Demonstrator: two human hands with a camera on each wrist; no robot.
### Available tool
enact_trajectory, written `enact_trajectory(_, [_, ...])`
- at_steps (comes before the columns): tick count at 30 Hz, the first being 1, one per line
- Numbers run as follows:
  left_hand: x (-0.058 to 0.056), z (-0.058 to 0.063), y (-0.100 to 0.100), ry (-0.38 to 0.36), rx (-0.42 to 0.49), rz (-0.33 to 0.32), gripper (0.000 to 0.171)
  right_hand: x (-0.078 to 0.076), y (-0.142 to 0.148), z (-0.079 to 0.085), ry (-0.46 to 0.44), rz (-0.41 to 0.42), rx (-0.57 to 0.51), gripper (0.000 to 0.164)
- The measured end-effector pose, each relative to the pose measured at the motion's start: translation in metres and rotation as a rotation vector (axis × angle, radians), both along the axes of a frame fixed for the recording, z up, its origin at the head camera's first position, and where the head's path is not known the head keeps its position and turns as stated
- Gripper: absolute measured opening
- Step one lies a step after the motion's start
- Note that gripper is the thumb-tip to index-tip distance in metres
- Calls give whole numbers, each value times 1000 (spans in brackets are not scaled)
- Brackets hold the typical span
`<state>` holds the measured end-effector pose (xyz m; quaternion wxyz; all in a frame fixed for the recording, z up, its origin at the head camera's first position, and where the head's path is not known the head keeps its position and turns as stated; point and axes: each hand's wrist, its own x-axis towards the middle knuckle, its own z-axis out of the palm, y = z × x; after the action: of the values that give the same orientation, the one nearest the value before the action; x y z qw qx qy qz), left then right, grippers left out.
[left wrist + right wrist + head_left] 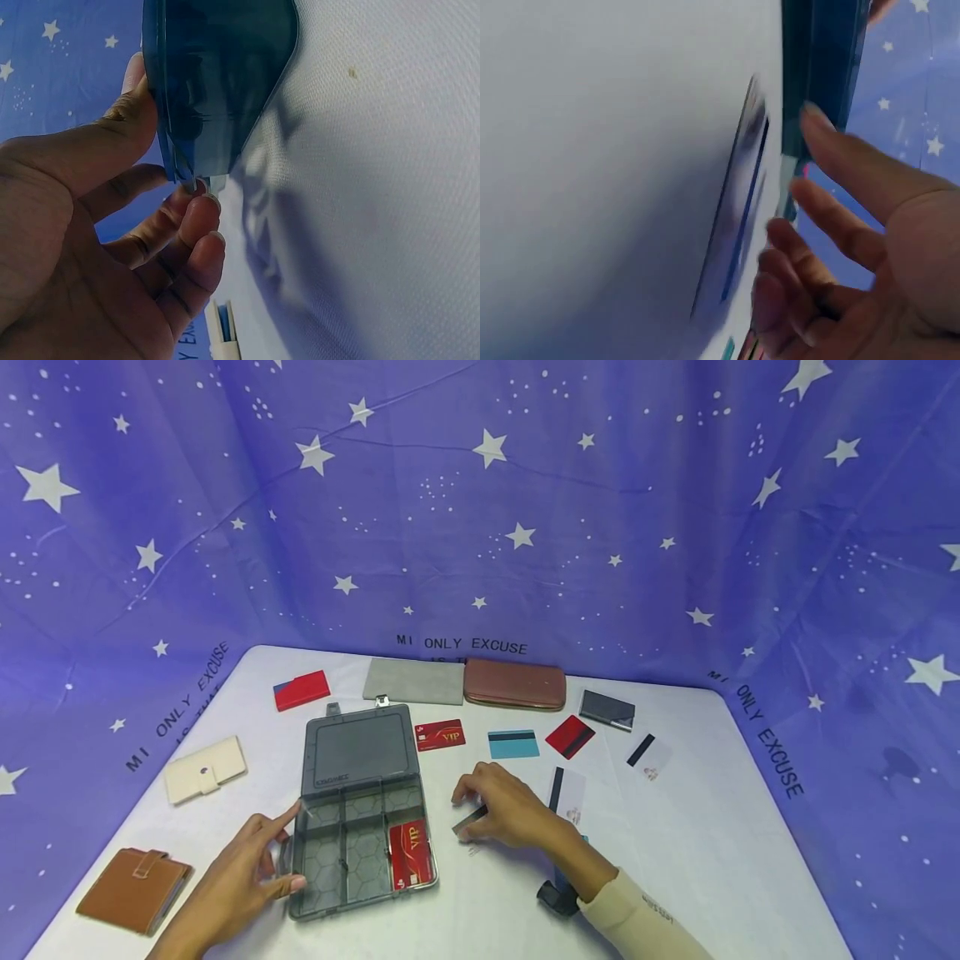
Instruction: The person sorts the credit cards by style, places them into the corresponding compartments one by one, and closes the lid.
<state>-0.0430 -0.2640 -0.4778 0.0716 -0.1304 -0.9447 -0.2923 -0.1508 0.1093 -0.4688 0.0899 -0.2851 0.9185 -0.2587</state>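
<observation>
A grey see-through plastic compartment box (322, 914) lies with its lid (360, 747) folded back. A red VIP card (409, 856) is inside, on the right-hand side. My left hand (240, 877) grips the box's left edge; its thumb (131, 112) bears on the rim, with the other fingers loosely bent below. Right of the box, my right hand (510, 806) hovers over a white card with a dark stripe (471, 821). The right wrist view has this card (731, 202) lying on the cloth, apart from the loosely bent fingers (840, 225).
Around lie another red VIP card (440, 735), a blue card (513, 744), a red striped card (570, 737) and white striped cards (572, 789). Farther out are a brown wallet (135, 891), cream wallet (206, 768), red case (302, 691), grey wallet (414, 682), maroon wallet (514, 683) and dark cardholder (607, 709).
</observation>
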Motion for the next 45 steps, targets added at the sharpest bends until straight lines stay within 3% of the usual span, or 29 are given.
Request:
enact_trajectory(5, [0, 0, 0, 13, 5, 0, 97, -2, 6, -5, -20, 49, 63, 44])
enact_trajectory(12, [-1, 0, 1, 0, 5, 6, 96, -4, 4, -4, 11, 2, 41, 37])
enact_trajectory(18, [-1, 1, 2, -23, 6, 16, 94, -10, 2, 2, 63, -80, -68, 19])
enact_trajectory(24, [-1, 0, 1, -12, 5, 16, 95, -12, -6, 10, 130, -109, -245, 29])
enact_trajectory(27, [0, 0, 0, -6, 2, 15, 95, -10, -15, 16, 92, -114, -373, 28])
enact_trajectory(32, [0, 0, 0, -1, -1, 15, 95, -1, -39, 22, -55, -132, -516, 26])
enact_trajectory(39, [0, 0, 1, -18, -2, 24, 94, 16, -76, 15, -181, -31, -461, 22])
enact_trajectory(45, [-1, 1, 2, -34, 4, 27, 94, 27, -101, 4, -86, 30, -299, 22])
